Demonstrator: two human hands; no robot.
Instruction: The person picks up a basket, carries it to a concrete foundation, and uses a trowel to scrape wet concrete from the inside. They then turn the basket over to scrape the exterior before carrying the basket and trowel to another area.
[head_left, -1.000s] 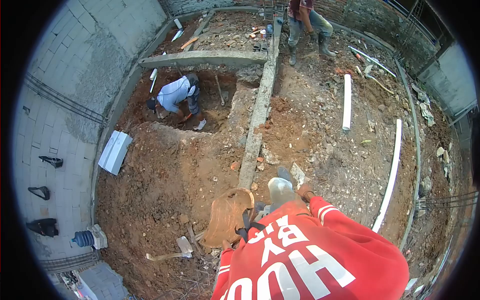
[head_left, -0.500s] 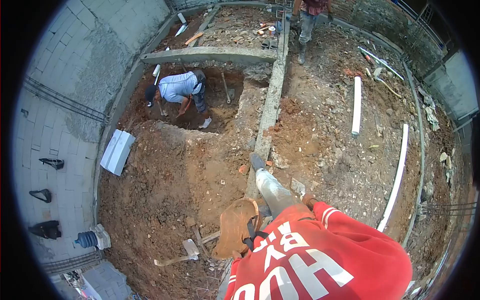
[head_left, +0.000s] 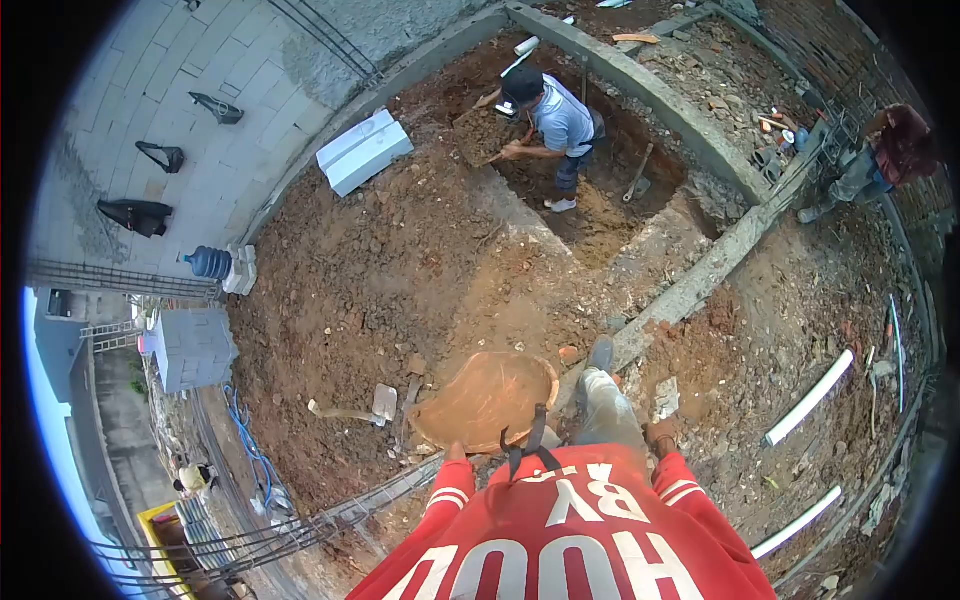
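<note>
My left hand [head_left: 456, 451] grips the near left rim of a shallow orange-brown basin [head_left: 490, 400] smeared with soil. The basin's wide inside faces up toward me, beside my leg. A black strap [head_left: 525, 440] hangs over its near edge. My right hand [head_left: 661, 434] is low at my right side, near my knee and apart from the basin; its fingers are too small to make out. Close by on the soil lies a pale broken slab [head_left: 666, 398]. Left of the basin is a hoe with a metal blade [head_left: 384, 402] and wooden handle.
A co-worker [head_left: 565, 120] stands in a dug pit [head_left: 610, 225], holding a soil-filled tray [head_left: 485, 138] at its edge. A shovel [head_left: 638, 175] leans inside. A concrete beam [head_left: 690, 290] crosses rough ground ahead. Another person [head_left: 890, 160] stands far right. White pipes [head_left: 810, 398] lie right; rebar [head_left: 330, 520] runs lower left.
My view has turned left. The basin now shows its broad inside, having tipped flatter. The co-worker has straightened from bending and now lifts a tray of soil at the pit edge.
</note>
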